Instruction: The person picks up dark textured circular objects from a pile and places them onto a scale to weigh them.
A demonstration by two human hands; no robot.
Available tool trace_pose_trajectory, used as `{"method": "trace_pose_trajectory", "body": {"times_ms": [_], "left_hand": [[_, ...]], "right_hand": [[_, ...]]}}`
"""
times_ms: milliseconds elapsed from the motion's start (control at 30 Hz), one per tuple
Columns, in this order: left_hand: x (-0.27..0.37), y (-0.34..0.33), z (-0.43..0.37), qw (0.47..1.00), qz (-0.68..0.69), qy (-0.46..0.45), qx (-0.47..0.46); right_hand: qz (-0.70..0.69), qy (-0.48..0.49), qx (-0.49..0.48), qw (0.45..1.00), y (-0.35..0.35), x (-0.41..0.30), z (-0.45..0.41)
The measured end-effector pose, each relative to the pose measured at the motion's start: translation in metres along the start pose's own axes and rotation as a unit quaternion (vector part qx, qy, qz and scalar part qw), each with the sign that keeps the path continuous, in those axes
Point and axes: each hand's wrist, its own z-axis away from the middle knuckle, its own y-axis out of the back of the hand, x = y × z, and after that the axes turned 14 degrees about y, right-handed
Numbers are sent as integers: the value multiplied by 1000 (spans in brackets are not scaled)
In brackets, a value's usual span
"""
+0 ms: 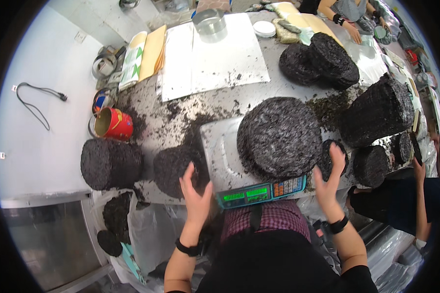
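Observation:
A digital scale with a steel platter [220,155] and a lit keypad panel [255,193] stands before me. On the platter's right side rests a thick round stack of dark pressed cakes [280,137], which look like dried seaweed. My left hand [197,197] is off the scale's left front corner, fingers apart and empty, beside a dark cylindrical stack [174,170]. To the right of the scale, my right hand [329,179] is raised with thumb and fingers spread, holding nothing. It partly covers a smaller dark round cake [327,155] behind it.
A red bucket [119,124] and another dark stack [110,164] stand at left. Large stacks lean at right [379,111] and back right [332,60]. A metal ring [209,26] sits on white sheets [220,66]. Other people's hands [352,33] are at the right.

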Motion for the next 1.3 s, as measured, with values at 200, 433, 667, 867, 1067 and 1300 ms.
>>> {"method": "trace_pose_trajectory", "body": {"times_ms": [200, 433, 667, 867, 1067, 1300], "left_hand": [[55, -18, -41, 982, 131, 5, -139], [69, -103, -48, 921, 297, 84, -237], [65, -117, -41, 934, 304, 70, -173], [74, -114, -39, 944, 287, 53, -154], [69, -119, -40, 956, 254, 36, -141], [67, -108, -42, 977, 195, 35, -82]], "right_hand": [[-283, -182, 11, 942, -19, 53, -83], [-331, -218, -227, 889, -44, 37, -97], [-68, 56, -55, 995, -38, 22, -82], [14, 79, -47, 996, -34, 21, -87], [61, 122, -32, 990, -34, 15, -90], [-267, -112, -81, 954, -21, 12, -96]]}}
